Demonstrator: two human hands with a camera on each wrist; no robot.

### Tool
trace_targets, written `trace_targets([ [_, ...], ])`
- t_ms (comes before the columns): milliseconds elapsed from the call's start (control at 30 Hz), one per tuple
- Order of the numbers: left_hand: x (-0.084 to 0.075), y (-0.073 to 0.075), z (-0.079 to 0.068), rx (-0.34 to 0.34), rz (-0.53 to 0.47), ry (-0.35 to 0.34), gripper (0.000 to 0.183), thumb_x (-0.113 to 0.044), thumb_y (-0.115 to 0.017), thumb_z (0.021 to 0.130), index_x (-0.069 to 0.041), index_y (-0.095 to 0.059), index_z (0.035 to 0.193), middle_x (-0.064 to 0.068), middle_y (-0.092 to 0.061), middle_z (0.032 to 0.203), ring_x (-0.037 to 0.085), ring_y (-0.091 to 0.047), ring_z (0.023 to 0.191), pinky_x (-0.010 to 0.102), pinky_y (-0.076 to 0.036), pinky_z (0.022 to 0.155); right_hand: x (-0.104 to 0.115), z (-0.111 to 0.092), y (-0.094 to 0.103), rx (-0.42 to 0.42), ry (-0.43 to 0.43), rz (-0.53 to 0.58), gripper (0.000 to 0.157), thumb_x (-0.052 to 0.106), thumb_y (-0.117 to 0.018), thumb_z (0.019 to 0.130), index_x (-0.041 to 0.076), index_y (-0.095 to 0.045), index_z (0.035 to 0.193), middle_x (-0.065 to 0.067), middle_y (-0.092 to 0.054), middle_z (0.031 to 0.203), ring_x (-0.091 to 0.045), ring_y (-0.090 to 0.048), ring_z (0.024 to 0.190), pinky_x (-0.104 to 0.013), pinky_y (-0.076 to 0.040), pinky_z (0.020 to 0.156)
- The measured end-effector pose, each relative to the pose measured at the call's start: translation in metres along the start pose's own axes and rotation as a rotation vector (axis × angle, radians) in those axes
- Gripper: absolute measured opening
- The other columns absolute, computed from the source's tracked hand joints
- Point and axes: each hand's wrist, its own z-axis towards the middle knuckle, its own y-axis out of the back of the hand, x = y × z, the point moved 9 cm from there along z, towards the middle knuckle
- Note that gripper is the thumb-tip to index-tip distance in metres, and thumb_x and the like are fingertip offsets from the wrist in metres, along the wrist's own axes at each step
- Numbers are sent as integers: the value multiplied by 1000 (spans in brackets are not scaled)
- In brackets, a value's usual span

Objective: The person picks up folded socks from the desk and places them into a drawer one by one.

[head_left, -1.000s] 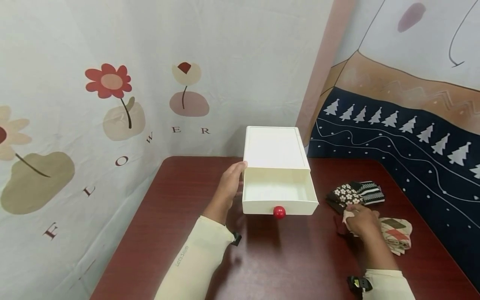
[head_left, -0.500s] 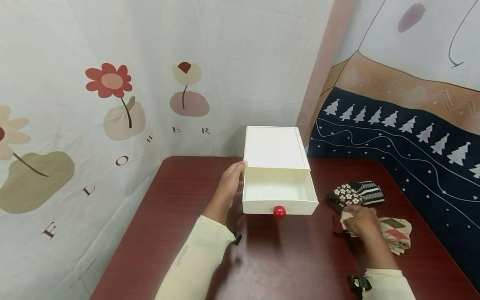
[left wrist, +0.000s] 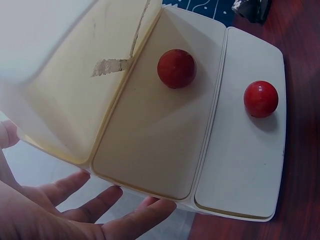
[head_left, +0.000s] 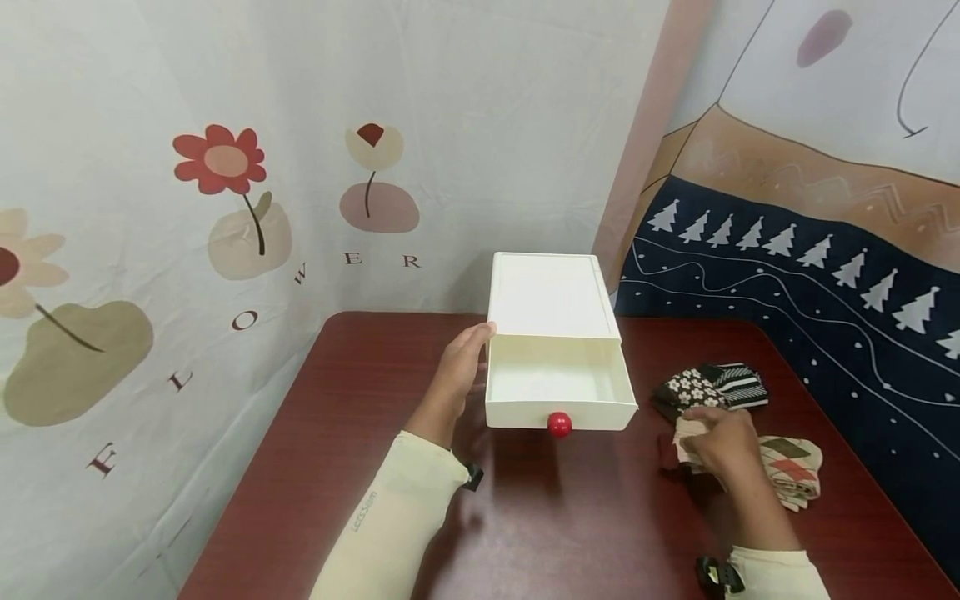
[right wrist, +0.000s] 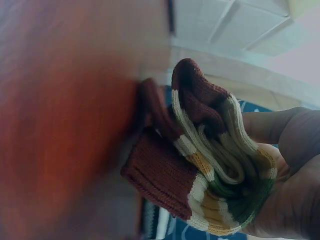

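A white drawer unit (head_left: 553, 293) stands on the table with its top drawer (head_left: 558, 414) pulled out and nothing inside it. My left hand (head_left: 457, 367) rests against the unit's left side, fingers (left wrist: 142, 217) extended along it in the left wrist view. Over at the right, my right hand (head_left: 726, 442) pinches a folded knit sock (right wrist: 225, 165) striped maroon, cream, mustard and green. Just beyond that hand lie dark folded socks (head_left: 693, 390) with a flower pattern and stripes. Beside the wrist, a beige argyle sock (head_left: 793, 467) lies folded.
Below the pulled-out drawer, two pushed-in drawers show in the left wrist view, each with a red knob (left wrist: 176, 68). The dark red table (head_left: 360, 500) meets a printed curtain (head_left: 465, 150) behind.
My right hand has shifted slightly left with the striped sock. My left hand and the drawer unit have stayed put.
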Motion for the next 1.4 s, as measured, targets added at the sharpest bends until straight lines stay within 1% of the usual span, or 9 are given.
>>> trace_targets([
  [133, 0, 0, 0, 5, -8, 1, 66, -62, -56, 104, -24, -59, 157, 12, -57, 160, 46, -57, 138, 69, -49, 110, 18, -6, 7, -39, 76, -10, 44, 6, -84, 83, -2, -77, 126, -48, -60, 133, -53, -64, 113, -48, -54, 85],
  [300, -1, 0, -1, 3, 6, -6, 66, -63, -55, 104, -24, -58, 157, 13, -56, 161, 47, -57, 138, 70, -49, 109, 38, -16, 15, -80, 117, -9, 42, 6, -83, 85, -2, -76, 125, -44, -51, 133, -58, -53, 120, -60, -48, 95],
  [533, -1, 0, -1, 5, 8, 1, 66, -63, -55, 104, -24, -58, 158, 13, -55, 162, 46, -58, 139, 69, -49, 110, 66, -31, 31, -182, 166, 7, 38, 3, -84, 85, -1, -78, 123, -39, -48, 133, -55, -52, 115, -59, -44, 91],
  [633, 0, -1, 0, 8, 10, 2, 66, -63, -55, 104, -24, -58, 157, 13, -56, 162, 45, -59, 138, 67, -50, 108, 75, -37, 37, -215, 178, 21, 37, 1, -84, 86, -1, -78, 122, -38, -46, 134, -55, -49, 118, -60, -42, 93],
  [733, 0, 0, 0, 6, 1, 6, 66, -63, -56, 104, -24, -58, 157, 13, -56, 161, 45, -59, 137, 66, -51, 108, 83, -42, 44, -244, 189, 34, 37, 0, -84, 87, -1, -78, 123, -37, -46, 133, -54, -48, 118, -56, -42, 89],
  [867, 0, 1, -1, 4, -17, 21, 67, -63, -58, 103, -24, -58, 157, 11, -55, 162, 44, -59, 137, 65, -51, 107, 94, -47, 54, -279, 182, 64, 41, 2, -84, 90, 2, -77, 130, -34, -46, 137, -51, -49, 118, -46, -42, 84],
  [1100, 3, 0, 0, 21, -28, 27, 66, -63, -58, 103, -25, -59, 157, 12, -54, 162, 46, -58, 139, 70, -48, 111, 118, -54, 74, -357, 165, 116, 42, 4, -84, 92, 8, -78, 134, -28, -46, 143, -45, -50, 125, -40, -43, 89],
  [1267, 3, 0, 1, 17, -28, 37, 65, -64, -59, 102, -26, -60, 156, 10, -54, 162, 44, -58, 138, 58, -54, 100, 142, -55, 87, -407, 170, 162, 41, 7, -85, 92, 12, -79, 133, -21, -46, 148, -38, -47, 131, -36, -45, 92],
  [1400, 2, 1, 1, 13, -20, 35, 64, -64, -59, 102, -27, -61, 155, 9, -55, 162, 42, -60, 136, 45, -53, 89, 165, -58, 90, -435, 204, 190, 42, 7, -84, 93, 14, -79, 134, -20, -46, 150, -35, -45, 136, -46, -53, 99],
])
